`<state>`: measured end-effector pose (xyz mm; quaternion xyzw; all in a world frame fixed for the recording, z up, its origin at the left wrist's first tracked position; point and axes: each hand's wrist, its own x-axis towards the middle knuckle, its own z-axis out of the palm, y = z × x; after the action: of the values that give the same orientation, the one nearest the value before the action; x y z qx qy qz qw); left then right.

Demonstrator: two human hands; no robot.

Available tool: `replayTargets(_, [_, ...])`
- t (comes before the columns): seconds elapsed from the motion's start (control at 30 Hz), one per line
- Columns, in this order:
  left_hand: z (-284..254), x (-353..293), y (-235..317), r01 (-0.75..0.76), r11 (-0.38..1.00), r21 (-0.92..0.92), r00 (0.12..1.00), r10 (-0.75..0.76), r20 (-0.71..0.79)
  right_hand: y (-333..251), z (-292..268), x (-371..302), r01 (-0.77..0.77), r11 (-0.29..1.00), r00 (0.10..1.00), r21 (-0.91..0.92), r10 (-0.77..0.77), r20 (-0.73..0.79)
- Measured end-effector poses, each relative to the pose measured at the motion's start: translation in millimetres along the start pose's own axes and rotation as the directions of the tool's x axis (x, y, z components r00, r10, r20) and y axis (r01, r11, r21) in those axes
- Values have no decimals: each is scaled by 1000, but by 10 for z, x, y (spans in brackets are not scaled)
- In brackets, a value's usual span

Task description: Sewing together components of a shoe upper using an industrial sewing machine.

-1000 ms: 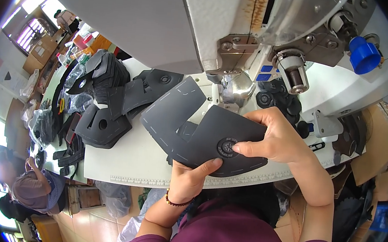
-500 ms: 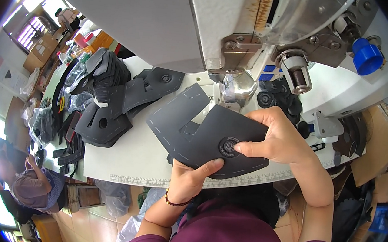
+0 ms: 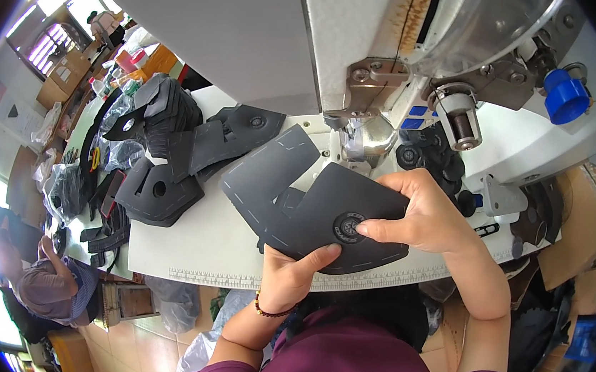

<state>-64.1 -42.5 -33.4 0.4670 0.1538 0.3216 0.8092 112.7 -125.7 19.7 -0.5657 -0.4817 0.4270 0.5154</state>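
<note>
Between my hands is a dark grey, flat cut piece with a deep notch and pale dashed marks along its edges. My left hand grips its lower edge, thumb on top and fingers hidden underneath. My right hand holds the right side, with the thumb against a round black badge set on the piece. Just beyond stands a white sewing machine; its needle area lies behind the piece. More round black badges are heaped to the right of the machine head.
Stacked grey pieces lie on the left of the white table, one with a badge. A ruler strip runs along the front edge. A blue knob juts from the machine. Another person sits at far left.
The grey piece has shifted very slightly left, with both hands keeping their hold. My right thumb stays at the badge's edge.
</note>
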Motion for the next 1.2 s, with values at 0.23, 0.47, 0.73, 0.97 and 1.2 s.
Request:
replayTargets(0.23, [-34, 122, 91, 38, 999, 16, 999, -37, -27, 114, 33, -11, 407, 841, 877, -356, -469, -105])
replayTargets(0.47, [-17, 574, 233, 119, 992, 49, 992, -120, 24, 349, 22, 148, 221, 969, 913, -110, -246, -326])
replayTargets(0.73, [57, 1107, 389, 27, 925, 379, 987, -83, 134, 330, -24, 211, 152, 808, 665, -569, -510, -546])
replayTargets(0.97, [-64, 1357, 449, -136, 778, 613, 955, -62, 290, 161, 60, 317, 286, 894, 524, -344, -447, -725])
replayTargets(1.2, [80, 1278, 574, 85, 878, 470, 944, -221, 243, 612, 52, 417, 145, 802, 447, -580, -576, -684])
